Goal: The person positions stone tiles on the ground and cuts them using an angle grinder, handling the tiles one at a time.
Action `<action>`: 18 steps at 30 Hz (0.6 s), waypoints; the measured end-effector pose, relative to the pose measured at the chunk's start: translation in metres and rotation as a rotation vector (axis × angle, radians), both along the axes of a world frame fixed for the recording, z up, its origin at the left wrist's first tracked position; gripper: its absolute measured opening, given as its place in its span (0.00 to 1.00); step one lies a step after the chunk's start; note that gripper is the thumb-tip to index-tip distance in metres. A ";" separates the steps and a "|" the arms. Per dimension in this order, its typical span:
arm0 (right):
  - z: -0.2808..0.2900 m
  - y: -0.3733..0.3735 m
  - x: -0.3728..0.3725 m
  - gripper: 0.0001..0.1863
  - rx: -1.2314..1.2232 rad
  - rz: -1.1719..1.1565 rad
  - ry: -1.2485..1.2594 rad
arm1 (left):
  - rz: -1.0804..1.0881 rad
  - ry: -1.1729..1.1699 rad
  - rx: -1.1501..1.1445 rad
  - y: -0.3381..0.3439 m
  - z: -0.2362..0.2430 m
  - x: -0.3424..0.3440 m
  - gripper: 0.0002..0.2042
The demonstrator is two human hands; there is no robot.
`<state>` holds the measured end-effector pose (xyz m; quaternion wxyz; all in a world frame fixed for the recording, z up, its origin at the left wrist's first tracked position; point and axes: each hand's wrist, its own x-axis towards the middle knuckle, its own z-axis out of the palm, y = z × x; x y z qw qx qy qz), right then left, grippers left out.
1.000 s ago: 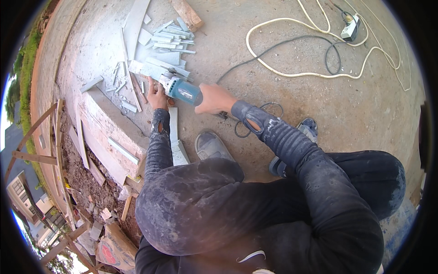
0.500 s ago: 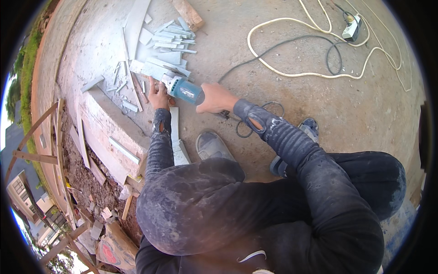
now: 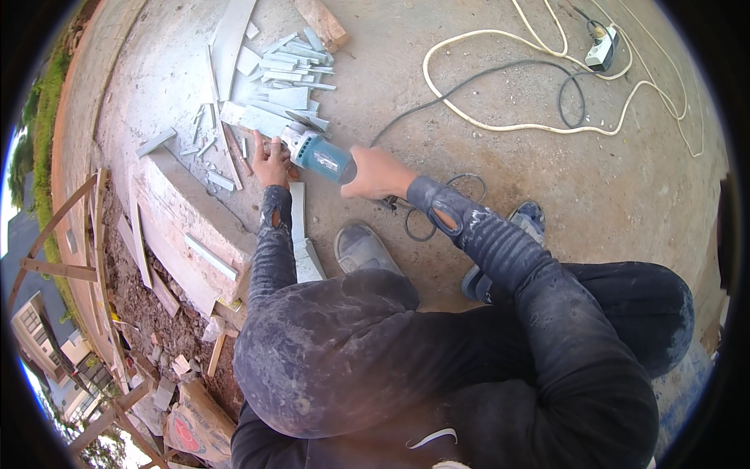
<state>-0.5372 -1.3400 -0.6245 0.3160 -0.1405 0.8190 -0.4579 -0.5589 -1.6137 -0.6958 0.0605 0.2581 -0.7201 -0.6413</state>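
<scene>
My right hand is wrapped round the rear of a teal angle grinder. The grinder's silver head points up and left, and its cutting disc stands against a pale grey tile piece. My left hand is beside the grinder head, with its fingertips at the tile piece's near edge; it seems to steady the piece, its thumb partly hidden by the tool. Just beyond the disc lie a wider tile offcut and a heap of narrow cut tile strips.
A rough concrete block with a tile strip on it is at left. Farther off lie a long tile plank and a brick-like block. A cream cable and a white power socket are at right. My sandalled foot is close by.
The grinder and my right hand have shifted slightly right and nearer, and the disc shows at a different tilt. My left hand has hardly moved.
</scene>
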 end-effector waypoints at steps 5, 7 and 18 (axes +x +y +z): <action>0.004 0.000 0.005 0.31 0.019 -0.007 0.010 | -0.013 0.032 0.048 0.002 0.004 0.002 0.33; 0.006 0.000 0.004 0.31 0.022 -0.009 0.001 | -0.008 0.015 0.015 0.007 0.008 0.001 0.33; 0.022 -0.036 -0.022 0.30 0.058 -0.042 0.045 | -0.013 -0.023 -0.071 0.020 0.023 0.004 0.28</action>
